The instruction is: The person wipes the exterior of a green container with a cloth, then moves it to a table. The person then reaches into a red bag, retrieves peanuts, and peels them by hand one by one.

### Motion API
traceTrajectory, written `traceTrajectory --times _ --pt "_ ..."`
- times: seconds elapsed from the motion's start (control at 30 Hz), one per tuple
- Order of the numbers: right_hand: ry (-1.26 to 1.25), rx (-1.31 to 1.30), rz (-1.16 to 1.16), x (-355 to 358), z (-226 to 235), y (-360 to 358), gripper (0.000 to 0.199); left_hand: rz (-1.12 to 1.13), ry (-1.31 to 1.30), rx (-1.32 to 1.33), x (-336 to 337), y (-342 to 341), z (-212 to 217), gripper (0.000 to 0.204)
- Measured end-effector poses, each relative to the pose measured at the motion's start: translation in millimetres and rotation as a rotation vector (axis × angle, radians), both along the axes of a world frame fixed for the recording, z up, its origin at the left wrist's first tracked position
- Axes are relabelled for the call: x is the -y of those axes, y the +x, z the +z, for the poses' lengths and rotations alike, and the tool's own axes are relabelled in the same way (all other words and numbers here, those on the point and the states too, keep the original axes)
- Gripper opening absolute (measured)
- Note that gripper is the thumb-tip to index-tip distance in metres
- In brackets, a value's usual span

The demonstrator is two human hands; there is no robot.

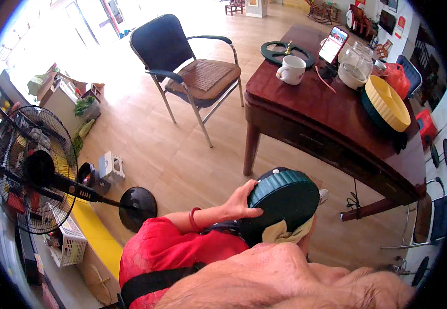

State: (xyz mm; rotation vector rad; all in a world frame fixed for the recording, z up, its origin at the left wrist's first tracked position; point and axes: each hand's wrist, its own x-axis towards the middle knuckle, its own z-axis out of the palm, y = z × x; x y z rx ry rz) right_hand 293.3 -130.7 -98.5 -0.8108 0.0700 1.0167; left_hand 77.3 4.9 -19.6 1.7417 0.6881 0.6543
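My left hand (240,205), with a red bracelet at its wrist, grips the edge of a dark green round container (285,198) with a ribbed wall. The thumb lies on its flat dark face and the fingers wrap over the ribbed side. The container is tilted on edge in front of my body. A beige cloth (287,233) lies against its lower face. Only a strip of skin shows beside the cloth; my right hand's fingers are hidden there, so its grip cannot be made out.
A dark red wooden table (316,110) carries a white mug (291,70), a phone (333,45), a glass jar (356,67), a green tray with cut-outs (272,51) and a yellow divided tray (386,103). A chair (190,72) stands ahead; a floor fan (40,167) is at left.
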Motion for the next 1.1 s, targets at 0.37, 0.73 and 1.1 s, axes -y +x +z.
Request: traceTrajectory --times 0.37,0.73,1.1 --pt "-0.095 0.271 0.411 -27 84 64 0.039 -0.190 -0.070 0.019 4 2 9 0.077" --pt "-0.085 1.641 0.394 -77 149 -9 0.049 -0.122 0.051 -0.148 5 12 31 0.070" --pt "-0.323 1.207 0.263 -81 102 4 0.044 -0.029 0.009 -0.120 -1 5 16 0.067"
